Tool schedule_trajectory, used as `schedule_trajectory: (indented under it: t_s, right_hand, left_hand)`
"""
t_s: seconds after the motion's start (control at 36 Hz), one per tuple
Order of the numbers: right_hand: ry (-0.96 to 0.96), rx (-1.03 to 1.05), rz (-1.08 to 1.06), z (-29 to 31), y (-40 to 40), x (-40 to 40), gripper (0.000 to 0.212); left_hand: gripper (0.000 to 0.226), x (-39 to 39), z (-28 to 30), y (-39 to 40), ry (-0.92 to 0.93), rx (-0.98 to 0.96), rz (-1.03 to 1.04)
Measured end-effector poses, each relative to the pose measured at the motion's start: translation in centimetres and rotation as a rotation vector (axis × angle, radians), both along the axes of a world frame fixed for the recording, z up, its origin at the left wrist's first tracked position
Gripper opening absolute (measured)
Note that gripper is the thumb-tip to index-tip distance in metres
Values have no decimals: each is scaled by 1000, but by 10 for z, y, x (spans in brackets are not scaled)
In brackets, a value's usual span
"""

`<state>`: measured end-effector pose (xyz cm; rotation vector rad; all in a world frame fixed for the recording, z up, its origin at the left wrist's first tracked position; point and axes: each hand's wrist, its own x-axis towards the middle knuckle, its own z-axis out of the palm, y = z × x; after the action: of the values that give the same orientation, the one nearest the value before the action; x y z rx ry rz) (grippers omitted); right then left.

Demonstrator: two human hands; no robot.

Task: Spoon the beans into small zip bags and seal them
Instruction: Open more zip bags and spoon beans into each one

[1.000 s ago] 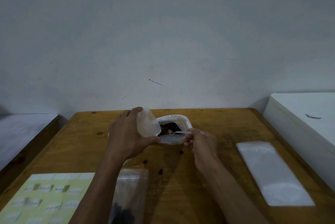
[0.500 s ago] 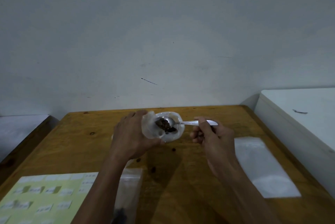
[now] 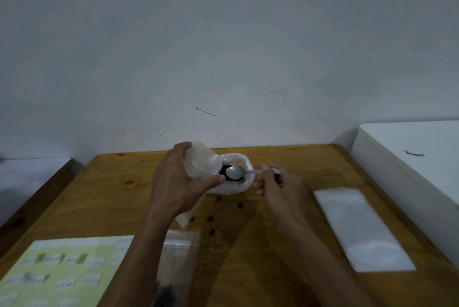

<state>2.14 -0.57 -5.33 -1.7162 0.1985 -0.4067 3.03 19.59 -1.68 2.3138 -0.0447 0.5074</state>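
Left hand (image 3: 178, 182) grips small zip bag (image 3: 202, 163); right hand (image 3: 280, 185) fingers pinch spoon (image 3: 234, 172), apparently empty, over bean bag (image 3: 244, 178).

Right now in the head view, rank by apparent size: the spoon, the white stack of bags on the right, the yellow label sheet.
1. yellow label sheet, cropped and nearest the camera
2. white stack of bags
3. spoon, handle partly hidden by the right hand

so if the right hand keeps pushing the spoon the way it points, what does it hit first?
Likely the small bag held in the left hand; the spoon points left at it, above the beans. Depth is unclear.
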Motion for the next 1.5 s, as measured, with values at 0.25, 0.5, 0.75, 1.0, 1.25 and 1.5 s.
schedule_trajectory:
  t_s: [0.25,0.5,0.75,1.0,1.25,1.5]
  right_hand:
    - [239,-421,-36,4,-7,0,49]
    - [-159,-443,256,55,21,-14,39]
    - [-289,-421,230,67,39,-10,21]
    - [-441,-486,92,75,32,-11,20]
    - [-274,-212,259,76,31,-19,22]
    - [-27,143,524,67,32,-27,28]
  left_hand:
    - [104,-2,3,-3,-65,-157,13]
    - [109,-5,13,-7,-113,-250,-20]
    - [106,-16,15,3,-102,-300,-36]
    - [22,-24,16,17,-151,-783,-141]
    - [35,-29,23,15,37,-918,-398]
    - [40,-38,23,4,98,-918,-420]
